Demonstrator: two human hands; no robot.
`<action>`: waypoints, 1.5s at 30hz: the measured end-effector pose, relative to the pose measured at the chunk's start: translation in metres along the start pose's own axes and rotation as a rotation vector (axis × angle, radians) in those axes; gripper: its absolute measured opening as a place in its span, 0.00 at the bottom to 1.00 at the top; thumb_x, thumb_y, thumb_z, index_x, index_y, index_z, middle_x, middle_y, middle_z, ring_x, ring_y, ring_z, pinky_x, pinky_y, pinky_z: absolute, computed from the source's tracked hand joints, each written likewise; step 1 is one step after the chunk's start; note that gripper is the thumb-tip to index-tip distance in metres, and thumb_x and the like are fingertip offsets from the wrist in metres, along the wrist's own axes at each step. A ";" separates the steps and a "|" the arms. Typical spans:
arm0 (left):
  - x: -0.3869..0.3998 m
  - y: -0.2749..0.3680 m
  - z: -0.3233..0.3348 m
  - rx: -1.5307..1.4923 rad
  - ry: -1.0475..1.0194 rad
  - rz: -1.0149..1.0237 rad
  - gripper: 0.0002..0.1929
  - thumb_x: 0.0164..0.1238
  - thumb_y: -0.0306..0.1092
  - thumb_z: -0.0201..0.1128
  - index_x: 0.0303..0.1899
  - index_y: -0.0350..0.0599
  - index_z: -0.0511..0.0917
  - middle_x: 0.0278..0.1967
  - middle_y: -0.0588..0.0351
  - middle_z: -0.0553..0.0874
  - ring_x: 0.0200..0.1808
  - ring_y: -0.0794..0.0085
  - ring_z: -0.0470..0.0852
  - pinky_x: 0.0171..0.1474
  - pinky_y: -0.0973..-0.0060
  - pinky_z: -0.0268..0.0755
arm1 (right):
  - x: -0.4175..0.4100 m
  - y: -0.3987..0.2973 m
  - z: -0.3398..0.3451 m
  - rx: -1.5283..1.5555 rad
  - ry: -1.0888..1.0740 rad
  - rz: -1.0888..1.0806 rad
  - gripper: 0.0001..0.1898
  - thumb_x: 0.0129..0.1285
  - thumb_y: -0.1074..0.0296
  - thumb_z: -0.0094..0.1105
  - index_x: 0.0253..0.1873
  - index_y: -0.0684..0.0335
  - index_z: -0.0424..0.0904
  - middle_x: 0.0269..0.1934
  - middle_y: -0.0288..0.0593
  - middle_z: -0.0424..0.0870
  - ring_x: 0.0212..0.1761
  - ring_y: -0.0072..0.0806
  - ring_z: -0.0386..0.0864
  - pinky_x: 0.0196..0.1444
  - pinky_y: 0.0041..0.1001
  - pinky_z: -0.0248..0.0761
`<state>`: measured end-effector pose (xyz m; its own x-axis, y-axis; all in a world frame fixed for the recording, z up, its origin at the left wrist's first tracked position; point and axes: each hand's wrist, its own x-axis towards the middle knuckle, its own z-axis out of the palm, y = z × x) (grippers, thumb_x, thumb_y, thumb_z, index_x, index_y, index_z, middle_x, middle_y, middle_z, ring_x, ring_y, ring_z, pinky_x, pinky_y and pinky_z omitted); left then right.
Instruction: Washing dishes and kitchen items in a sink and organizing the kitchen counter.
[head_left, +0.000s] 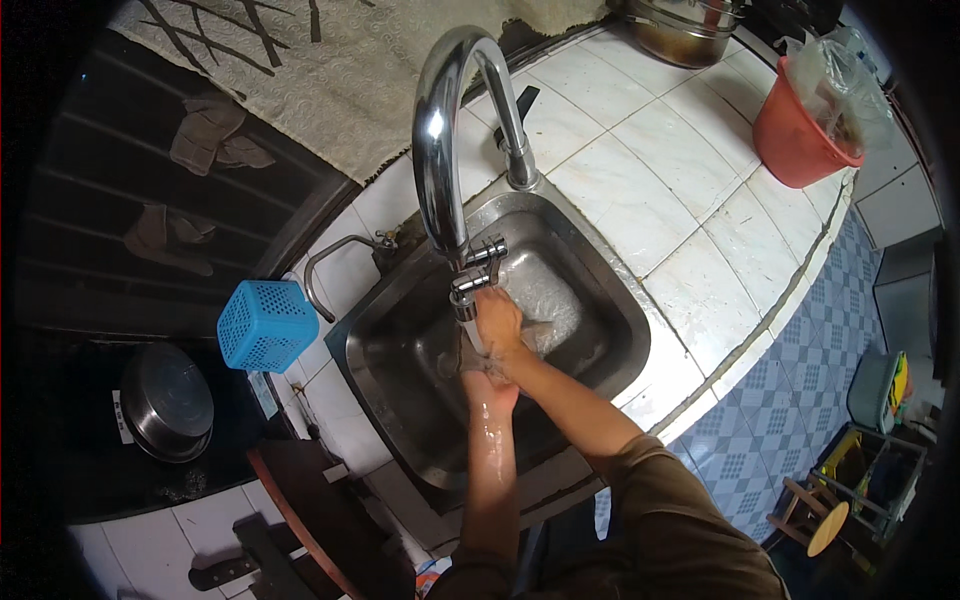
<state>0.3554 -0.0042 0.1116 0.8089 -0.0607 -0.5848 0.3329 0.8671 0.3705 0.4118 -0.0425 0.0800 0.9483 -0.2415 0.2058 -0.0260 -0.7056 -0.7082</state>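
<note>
Both my hands are inside a stainless steel sink (405, 442), under the running stream (472, 334) of a chrome gooseneck faucet (439, 135) with a jointed swivel spout (474, 279). My left hand (489, 384) is wet and lies lower in the basin, its fingers hidden by splashing water. Over it reaches my right hand (501, 322), back of the hand up and fingers curled, next to the spout end. Something greyish shows between and beside the hands, blurred by water; what it is, and whether either hand grips it, I cannot tell. Foamy water (551, 300) spreads over the basin floor.
A blue perforated plastic basket (266, 326) and a thin curved tap (322, 277) stand left of the sink. Further left are a metal pot (166, 401) and a black-handled knife (221, 574). A red bucket (795, 135) and a steamer pot (682, 30) are on the tiled counter.
</note>
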 end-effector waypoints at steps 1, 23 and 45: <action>0.009 0.010 -0.020 0.027 -0.116 0.033 0.17 0.63 0.49 0.48 0.44 0.49 0.73 0.42 0.59 0.78 0.43 0.67 0.76 0.49 0.68 0.68 | -0.010 -0.007 -0.009 -0.046 -0.393 0.067 0.11 0.59 0.61 0.46 0.40 0.60 0.73 0.40 0.48 0.77 0.42 0.42 0.75 0.41 0.41 0.67; 0.053 0.002 -0.167 0.027 -0.182 0.178 0.17 0.63 0.45 0.48 0.45 0.44 0.71 0.43 0.58 0.77 0.44 0.67 0.74 0.45 0.70 0.68 | -0.099 -0.024 -0.010 0.194 -0.369 -0.187 0.11 0.46 0.70 0.52 0.38 0.58 0.75 0.32 0.49 0.80 0.34 0.43 0.78 0.38 0.37 0.70; 0.010 0.023 -0.071 0.278 0.070 -0.235 0.18 0.64 0.43 0.51 0.52 0.43 0.69 0.49 0.53 0.76 0.51 0.63 0.74 0.52 0.62 0.67 | -0.018 0.057 -0.013 -0.081 -0.510 0.161 0.23 0.54 0.45 0.51 0.36 0.62 0.79 0.44 0.52 0.76 0.47 0.43 0.74 0.47 0.37 0.67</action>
<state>0.3372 0.0503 0.0634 0.6630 -0.2003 -0.7213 0.6322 0.6658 0.3962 0.3894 -0.0874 0.0449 0.9630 -0.0107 -0.2694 -0.1888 -0.7403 -0.6453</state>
